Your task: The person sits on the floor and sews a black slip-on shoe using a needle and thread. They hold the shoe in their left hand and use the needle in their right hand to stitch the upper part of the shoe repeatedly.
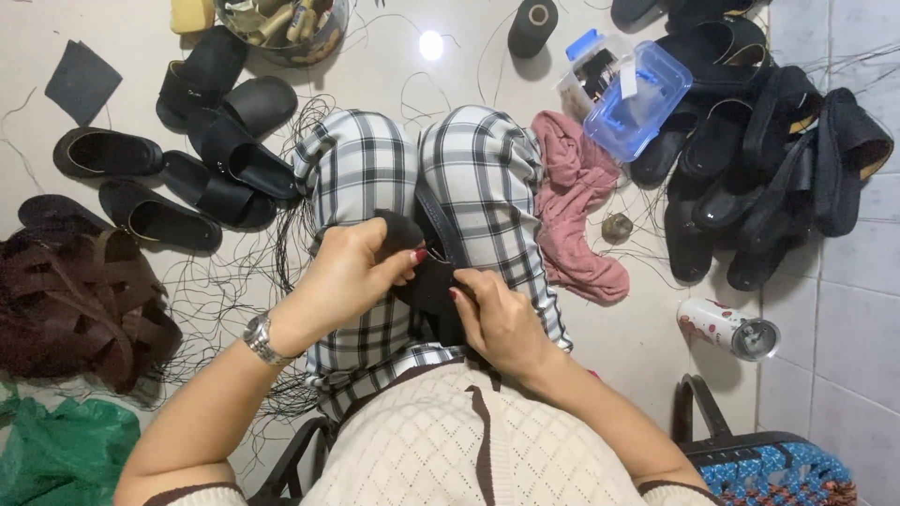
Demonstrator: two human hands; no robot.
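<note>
**Hands on the Black Sandal**

The sandal (pixel 433 267) lay on the lap, its long axis running away from the body. The left hand (pixel 352 272) pinched its upper edge, fingers closed. The right hand (pixel 497 319), right of the sandal, gripped its side, fingertips touching it.

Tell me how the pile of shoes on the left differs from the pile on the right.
The left shoes lie spread out flat on the floor, mostly side by side, and most are closed-toe slip-ons. The right shoes are heaped on each other against the tiled wall, several tipped on edge, and many show open straps. Both piles are black.
</note>
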